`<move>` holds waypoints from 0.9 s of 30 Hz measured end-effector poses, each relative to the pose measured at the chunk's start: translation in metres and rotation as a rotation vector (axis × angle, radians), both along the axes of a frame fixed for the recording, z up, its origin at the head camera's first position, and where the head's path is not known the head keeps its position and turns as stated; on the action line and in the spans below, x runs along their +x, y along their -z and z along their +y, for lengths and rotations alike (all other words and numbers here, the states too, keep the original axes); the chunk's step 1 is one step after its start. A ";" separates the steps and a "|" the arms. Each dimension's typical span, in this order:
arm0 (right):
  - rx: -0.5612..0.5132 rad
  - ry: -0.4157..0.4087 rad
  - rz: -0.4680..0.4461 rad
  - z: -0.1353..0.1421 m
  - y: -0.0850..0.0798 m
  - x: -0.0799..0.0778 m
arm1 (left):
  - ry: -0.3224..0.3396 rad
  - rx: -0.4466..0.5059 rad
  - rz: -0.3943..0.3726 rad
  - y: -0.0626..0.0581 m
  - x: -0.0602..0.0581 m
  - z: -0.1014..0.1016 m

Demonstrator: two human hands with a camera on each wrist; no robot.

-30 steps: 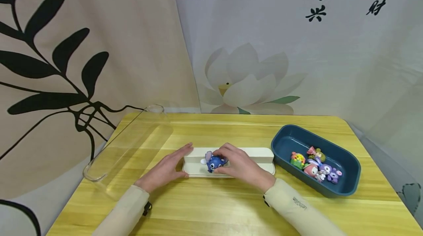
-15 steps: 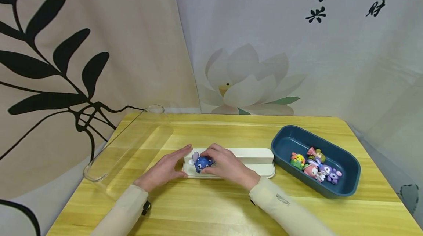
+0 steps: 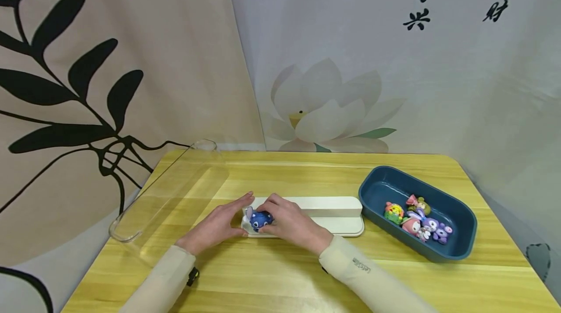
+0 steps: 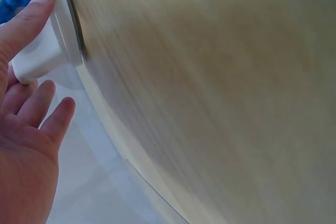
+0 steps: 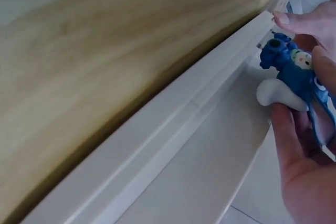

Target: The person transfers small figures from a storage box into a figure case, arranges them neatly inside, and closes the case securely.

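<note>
My right hand (image 3: 291, 223) pinches a small blue cartoon figurine (image 3: 259, 221) with large ears over the left end of a long white stepped display base (image 3: 337, 224). Up close in the right wrist view, the figurine (image 5: 294, 74) also shows a white rounded part and a little pale face, between thumb and fingers. My left hand (image 3: 215, 228) holds the base's left end, thumb at the front edge and fingers behind. The left wrist view has the thumb (image 4: 29, 22) against the white base (image 4: 44, 51), with a bit of the blue figurine past it.
To the right, a dark blue tray (image 3: 456, 206) contains several small colourful figurines (image 3: 414, 225) and touches or nearly touches the base's end. A clear transparent cover (image 3: 171, 201) lies along the left side of the wooden table (image 3: 271, 274). Printed cloth (image 3: 350, 35) hangs behind.
My right hand has slid left along the base with the blue figurine, from near its middle to its left end. The left hand has stayed in place.
</note>
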State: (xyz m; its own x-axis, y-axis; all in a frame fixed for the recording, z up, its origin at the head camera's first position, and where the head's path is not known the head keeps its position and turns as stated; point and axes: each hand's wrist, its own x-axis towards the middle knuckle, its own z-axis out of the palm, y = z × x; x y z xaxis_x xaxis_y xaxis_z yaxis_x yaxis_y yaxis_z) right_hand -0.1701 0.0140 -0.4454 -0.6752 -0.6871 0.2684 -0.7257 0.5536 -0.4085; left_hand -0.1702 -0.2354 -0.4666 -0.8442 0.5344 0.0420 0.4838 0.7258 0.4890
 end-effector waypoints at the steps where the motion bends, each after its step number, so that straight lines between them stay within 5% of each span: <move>1: 0.010 0.003 0.005 -0.001 0.000 0.000 | -0.001 -0.002 -0.001 0.000 0.000 0.000; 27: 0.038 0.069 0.060 0.003 -0.005 0.002 | 0.002 -0.006 0.011 0.000 0.001 0.000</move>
State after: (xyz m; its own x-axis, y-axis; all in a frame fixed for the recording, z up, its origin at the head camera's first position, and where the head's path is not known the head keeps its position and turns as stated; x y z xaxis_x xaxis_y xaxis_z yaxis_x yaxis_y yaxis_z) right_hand -0.1683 0.0165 -0.4403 -0.7048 -0.6499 0.2846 -0.7079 0.6172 -0.3434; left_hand -0.1691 -0.2352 -0.4668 -0.8426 0.5364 0.0476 0.4905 0.7278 0.4792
